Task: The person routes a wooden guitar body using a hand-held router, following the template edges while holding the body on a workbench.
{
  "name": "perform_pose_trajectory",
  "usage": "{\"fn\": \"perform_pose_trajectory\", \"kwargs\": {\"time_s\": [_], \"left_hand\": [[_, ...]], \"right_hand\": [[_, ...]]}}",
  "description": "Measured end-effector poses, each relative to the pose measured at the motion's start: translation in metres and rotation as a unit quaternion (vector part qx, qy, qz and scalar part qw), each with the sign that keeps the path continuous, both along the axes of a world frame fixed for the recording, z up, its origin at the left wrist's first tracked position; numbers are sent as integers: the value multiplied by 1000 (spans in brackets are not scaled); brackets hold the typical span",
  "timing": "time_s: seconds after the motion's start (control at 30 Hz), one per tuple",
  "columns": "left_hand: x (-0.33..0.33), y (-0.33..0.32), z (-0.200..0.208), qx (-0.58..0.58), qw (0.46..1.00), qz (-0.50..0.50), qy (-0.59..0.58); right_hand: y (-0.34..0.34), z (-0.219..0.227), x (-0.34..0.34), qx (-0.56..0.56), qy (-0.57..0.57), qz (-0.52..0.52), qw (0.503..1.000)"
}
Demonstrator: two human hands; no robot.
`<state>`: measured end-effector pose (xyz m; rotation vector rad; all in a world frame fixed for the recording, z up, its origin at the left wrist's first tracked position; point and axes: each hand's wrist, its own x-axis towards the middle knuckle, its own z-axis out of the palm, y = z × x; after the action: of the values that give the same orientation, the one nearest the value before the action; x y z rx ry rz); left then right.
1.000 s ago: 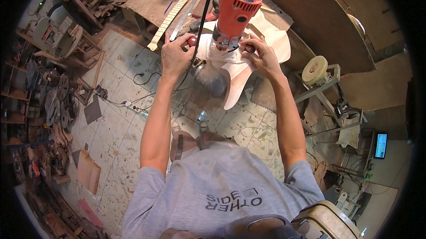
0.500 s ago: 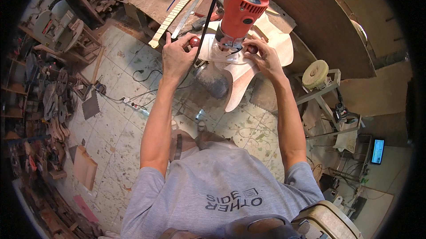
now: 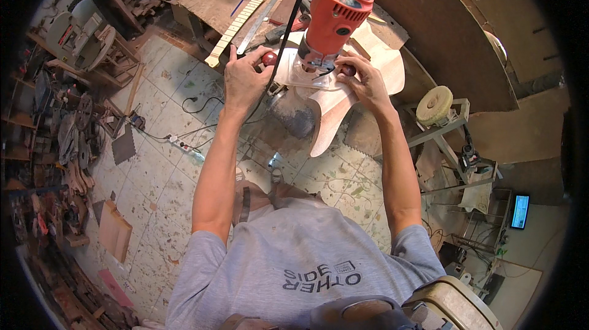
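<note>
A red handheld router (image 3: 336, 20) stands upright on its clear base plate (image 3: 308, 76), over a pale wooden guitar body (image 3: 334, 109). Its round dark-red left knob (image 3: 269, 58) sits in the fingers of my left hand (image 3: 245, 77). My right hand (image 3: 366, 80) grips the matching right knob (image 3: 348, 70) between thumb and fingers. A thick black cord (image 3: 287, 29) leaves the router's top and loops down past my left hand. The cutting bit and the wood under the base are hidden from me.
On the workbench (image 3: 202, 0) lie a fretted neck board (image 3: 240, 26), a steel ruler (image 3: 261, 20) and a blue pen (image 3: 237, 7). A round buffing wheel (image 3: 434, 106) stands at right on a metal frame. Cables and a power strip (image 3: 184, 146) cross the tiled floor.
Almost nothing differs. Both hands stay on the router's knobs, and the router keeps nearly the same place on the wood; the whole view shifts very slightly.
</note>
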<state>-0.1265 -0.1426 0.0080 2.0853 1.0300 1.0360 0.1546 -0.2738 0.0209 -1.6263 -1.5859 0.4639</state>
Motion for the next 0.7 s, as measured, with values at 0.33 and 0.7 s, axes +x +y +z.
{"fn": "perform_pose_trajectory", "kwargs": {"time_s": [0.33, 0.7], "left_hand": [[9, 7, -9, 28, 999, 2, -23], [19, 13, -8, 43, 998, -8, -34]], "right_hand": [[-1, 3, -1, 1, -14, -17, 1000], [-1, -2, 5, 0, 43, -32, 999]]}}
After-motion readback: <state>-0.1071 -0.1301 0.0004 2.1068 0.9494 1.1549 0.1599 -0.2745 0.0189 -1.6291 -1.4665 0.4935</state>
